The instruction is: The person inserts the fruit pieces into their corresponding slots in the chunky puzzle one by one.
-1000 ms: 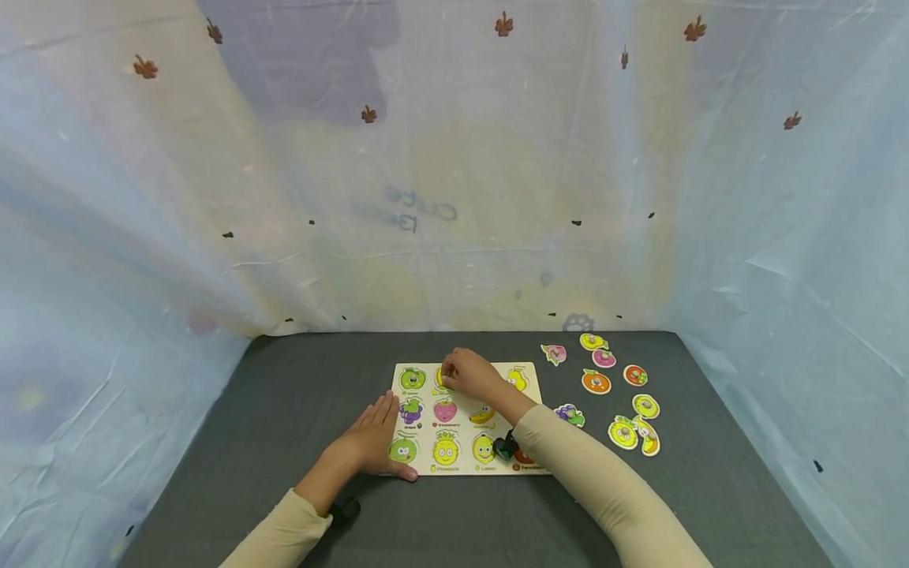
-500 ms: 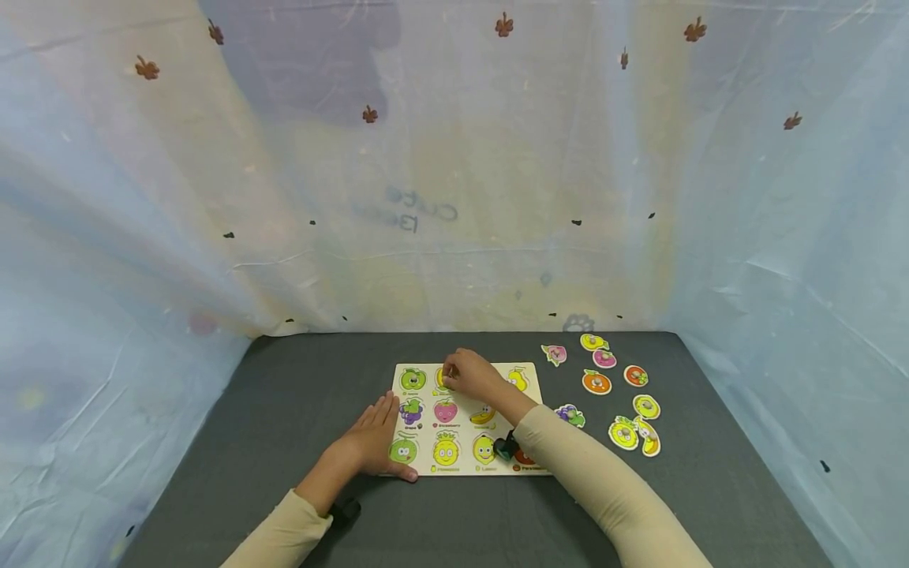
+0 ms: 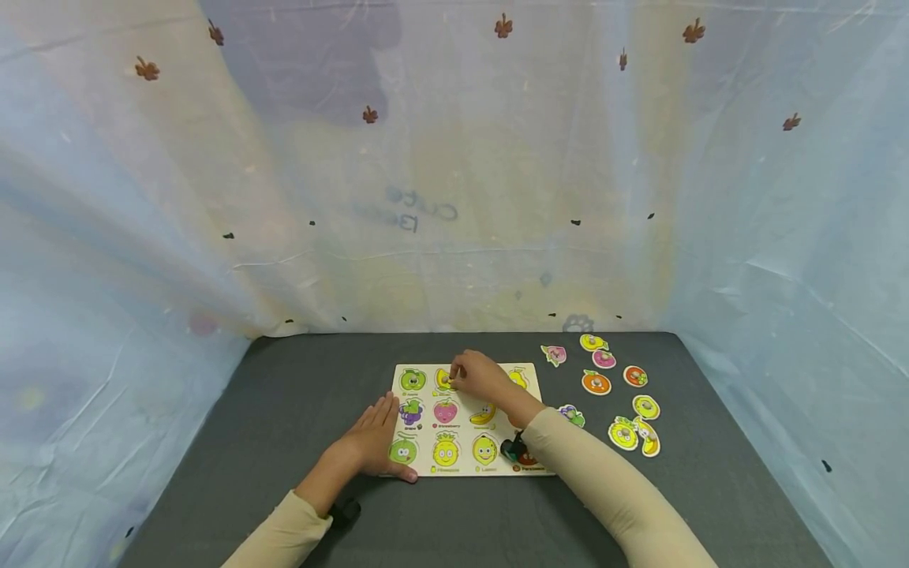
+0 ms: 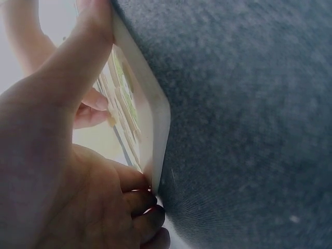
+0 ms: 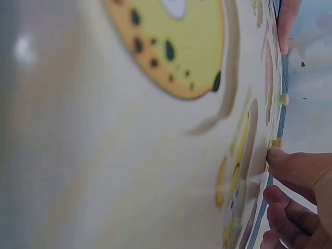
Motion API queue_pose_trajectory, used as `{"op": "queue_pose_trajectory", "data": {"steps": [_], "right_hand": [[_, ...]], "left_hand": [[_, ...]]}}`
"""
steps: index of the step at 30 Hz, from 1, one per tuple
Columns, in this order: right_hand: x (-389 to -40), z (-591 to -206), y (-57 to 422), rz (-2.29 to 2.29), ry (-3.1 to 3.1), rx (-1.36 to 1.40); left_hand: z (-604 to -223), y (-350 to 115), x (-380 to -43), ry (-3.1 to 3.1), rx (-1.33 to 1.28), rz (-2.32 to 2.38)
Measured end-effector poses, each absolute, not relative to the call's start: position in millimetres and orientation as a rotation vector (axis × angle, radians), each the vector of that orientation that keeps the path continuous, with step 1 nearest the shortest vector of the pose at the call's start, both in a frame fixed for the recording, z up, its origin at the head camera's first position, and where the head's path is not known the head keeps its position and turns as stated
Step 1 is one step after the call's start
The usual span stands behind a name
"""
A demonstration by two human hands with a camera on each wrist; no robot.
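Note:
A pale fruit puzzle board (image 3: pixel 465 430) lies on the dark tabletop. My left hand (image 3: pixel 375 435) rests flat along its left edge, fingers stretched forward and thumb at the near corner. In the left wrist view, that hand's fingertips (image 4: pixel 151 215) are at the board's rim. My right hand (image 3: pixel 483 377) is over the top row, its thumb and fingers curled at the right side of a yellow fruit piece (image 3: pixel 443 379). In the right wrist view, the thumb (image 5: pixel 277 153) meets the small wooden knob (image 5: pixel 277 141) of that piece. A green apple piece (image 3: pixel 413 380) sits to its left.
Right of the board lie several loose pieces, among them an orange (image 3: pixel 596 383), grapes (image 3: pixel 571 415), a pear (image 3: pixel 592 341) and a banana (image 3: pixel 649 437). Patterned sheets (image 3: pixel 454 197) enclose the table at the back and sides.
My right hand has shifted slightly to the right, and more of the yellow piece shows beside its fingertips. The left hand stays in place on the board's edge.

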State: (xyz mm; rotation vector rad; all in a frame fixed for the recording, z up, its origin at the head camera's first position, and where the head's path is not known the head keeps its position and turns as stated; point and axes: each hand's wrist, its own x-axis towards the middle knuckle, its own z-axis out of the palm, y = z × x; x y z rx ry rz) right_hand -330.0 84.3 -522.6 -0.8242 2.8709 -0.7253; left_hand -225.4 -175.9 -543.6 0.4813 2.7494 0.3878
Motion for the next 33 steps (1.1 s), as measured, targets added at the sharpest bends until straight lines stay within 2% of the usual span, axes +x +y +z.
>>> {"op": "queue_pose_trajectory", "data": {"steps": [10,18,33], "right_hand": [[-327,-522,99,-0.804,2.828,-0.776],[-329,-527,114,-0.855,2.837,-0.773],[-324,-521,146,-0.956,2.875,-0.677]], "left_hand": [[-524,-173,-218,2.699,0.457,0.388],[-531,-175,-218,2.726,0.484,0.414],[-515,-171,-215,2.714,0.454,0.384]]}}
